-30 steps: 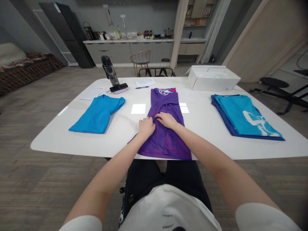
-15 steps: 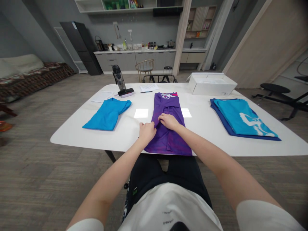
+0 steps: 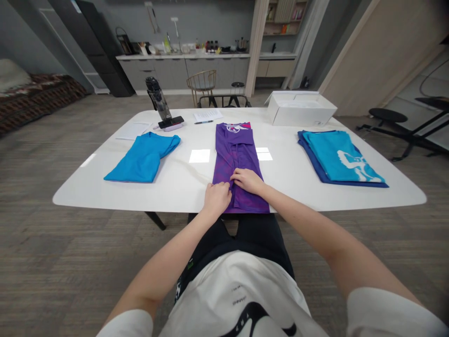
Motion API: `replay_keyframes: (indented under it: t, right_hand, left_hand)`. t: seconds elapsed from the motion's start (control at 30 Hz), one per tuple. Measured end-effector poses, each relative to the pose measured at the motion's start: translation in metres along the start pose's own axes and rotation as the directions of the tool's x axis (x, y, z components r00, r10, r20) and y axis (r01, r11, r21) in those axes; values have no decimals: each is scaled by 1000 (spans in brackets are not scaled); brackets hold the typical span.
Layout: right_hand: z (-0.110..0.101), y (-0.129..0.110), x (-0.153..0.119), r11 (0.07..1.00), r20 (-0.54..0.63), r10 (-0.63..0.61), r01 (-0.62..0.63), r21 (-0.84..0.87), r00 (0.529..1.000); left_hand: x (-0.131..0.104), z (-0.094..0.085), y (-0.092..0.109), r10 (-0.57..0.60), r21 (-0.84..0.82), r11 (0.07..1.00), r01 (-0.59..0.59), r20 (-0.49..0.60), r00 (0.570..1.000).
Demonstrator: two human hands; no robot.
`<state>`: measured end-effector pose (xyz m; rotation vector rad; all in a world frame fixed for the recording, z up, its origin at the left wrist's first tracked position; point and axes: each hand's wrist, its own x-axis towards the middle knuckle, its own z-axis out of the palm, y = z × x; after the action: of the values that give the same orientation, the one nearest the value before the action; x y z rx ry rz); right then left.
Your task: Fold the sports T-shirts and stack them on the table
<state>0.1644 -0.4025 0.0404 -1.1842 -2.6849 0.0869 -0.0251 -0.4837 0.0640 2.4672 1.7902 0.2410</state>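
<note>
A purple shirt [image 3: 234,152], folded into a long narrow strip, lies lengthwise in front of me and reaches the table's near edge. Its far end carries a white and pink print. My left hand [image 3: 218,196] is closed on the fabric at the left side of the lower part, fingers curled. Just to its right, my right hand [image 3: 247,180] rests over the middle of the shirt, its fingers bent and pinching the cloth. The two hands' fingertips nearly meet. Exactly how much cloth each one grips is hidden.
On the white table [image 3: 291,164], a blue shirt [image 3: 142,159] lies at left and folded blue shirts [image 3: 336,154] are stacked at right. Behind are a handheld vacuum [image 3: 161,103], a pen [image 3: 204,122], paper [image 3: 207,115] and a white box [image 3: 301,110].
Both hands have moved nearer the shirt's near end, and the left hand has gone down along its left side. The whole view has tilted downward somewhat.
</note>
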Motion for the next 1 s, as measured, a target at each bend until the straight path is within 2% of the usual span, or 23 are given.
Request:
replay_keyframes:
  t: [0.1, 0.23, 0.37, 0.47, 0.57, 0.73, 0.9, 1.0]
  right_hand:
    - [-3, 0, -10, 1000, -25, 24, -24, 4, 999]
    - [-3, 1, -20, 999, -33, 27, -28, -30, 999]
    - [-4, -11, -30, 997, -41, -71, 70, -36, 997]
    - [-8, -20, -38, 993, -68, -116, 113, -44, 991]
    - [-11, -19, -47, 986, -66, -147, 141, -92, 987]
    - [-12, -12, -66, 975, 5, -183, 182, -124, 983]
    - [-11, -11, -76, 994, -5, -105, 105, -25, 994]
    - [-8, -11, -73, 996, -29, 9, -6, 92, 1000]
  left_hand:
    - [-18, 1, -3, -33, -39, 999, 32, -21, 999]
    - [-42, 4, -3, -45, -139, 990, 26, -133, 990]
    - [-54, 12, 5, 0, -208, 977, -48, -222, 975]
    - [-55, 19, 15, 86, -213, 966, -143, -258, 962]
    - [-52, 24, 24, 186, -168, 959, -229, -237, 953]
    - [-46, 20, 23, 322, -142, 932, -335, -104, 941]
    - [-34, 4, 0, 368, -205, 905, -374, -69, 927]
    - [-26, 6, -17, 361, -207, 907, -367, -69, 930]
